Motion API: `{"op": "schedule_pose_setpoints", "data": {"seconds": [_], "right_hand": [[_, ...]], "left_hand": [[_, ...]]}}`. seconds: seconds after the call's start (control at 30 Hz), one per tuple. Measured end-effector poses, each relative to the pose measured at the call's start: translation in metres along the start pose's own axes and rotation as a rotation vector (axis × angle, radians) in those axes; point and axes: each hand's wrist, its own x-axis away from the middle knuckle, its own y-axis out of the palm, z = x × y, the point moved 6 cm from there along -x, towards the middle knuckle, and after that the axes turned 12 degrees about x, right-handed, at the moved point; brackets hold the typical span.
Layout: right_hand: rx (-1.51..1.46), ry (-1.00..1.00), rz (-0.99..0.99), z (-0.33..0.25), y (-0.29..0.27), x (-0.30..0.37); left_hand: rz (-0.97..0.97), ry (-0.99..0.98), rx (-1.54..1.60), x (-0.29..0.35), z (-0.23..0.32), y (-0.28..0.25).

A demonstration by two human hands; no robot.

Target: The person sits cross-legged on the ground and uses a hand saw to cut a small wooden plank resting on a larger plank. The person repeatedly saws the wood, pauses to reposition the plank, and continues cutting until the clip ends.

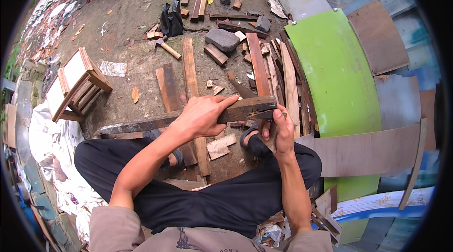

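My left hand presses down on a long, dark wooden beam that lies crosswise above my knees, its fingers closed over the edge. By the beam's right end, my right hand is curled around the wooden handle of what looks like a handsaw. Its dark, tapering blade shows past the far side of the beam; the middle part is hidden by the wood. A split or cut line marks the beam's side near that end.
A hammer lies ahead beside a black bag. Long planks, a grey stone block and wood offcuts cover the ground. At left stands a small wooden stool; at right, a green panel.
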Motion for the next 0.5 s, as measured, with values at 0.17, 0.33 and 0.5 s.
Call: {"op": "schedule_pose_setpoints", "data": {"seconds": [0.17, 0.33, 0.5], "right_hand": [[0.098, 0.018, 0.069, 0.011, -0.012, -0.002], [0.204, 0.042, 0.081, 0.028, -0.029, -0.002], [0.261, 0.027, 0.035, 0.024, -0.030, 0.000]], "left_hand": [[0.518, 0.248, -0.078, 0.012, 0.056, 0.041], [0.203, 0.537, -0.229, 0.035, 0.075, 0.117], [0.093, 0.557, -0.044, 0.038, 0.075, 0.094]]}}
